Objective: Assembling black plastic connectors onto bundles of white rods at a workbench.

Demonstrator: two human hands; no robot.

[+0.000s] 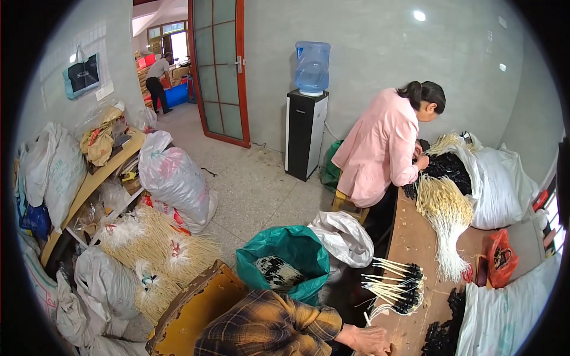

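My left hand (pixel 367 340), in a plaid sleeve, rests at the table's near edge by the lower rim of the view. Its fingers look curled, partly cut off, and what they hold is hidden. Just above it, a short white stick (pixel 367 319) juts from the table edge. Beyond lies a spread of thin white cords with black plastic ends (pixel 407 289). To its right, a pile of small black parts (pixel 442 332) runs along a white sack (pixel 504 320). My right hand is out of view.
Across the wooden table (pixel 409 237), a co-worker in pink (pixel 380 142) handles black parts beside a bundle of cream cords (pixel 445 207). A green sack (pixel 243 255) and a yellow chair (pixel 193 314) stand left. Behind are a water dispenser (pixel 306 133) and an open door (pixel 219 71).
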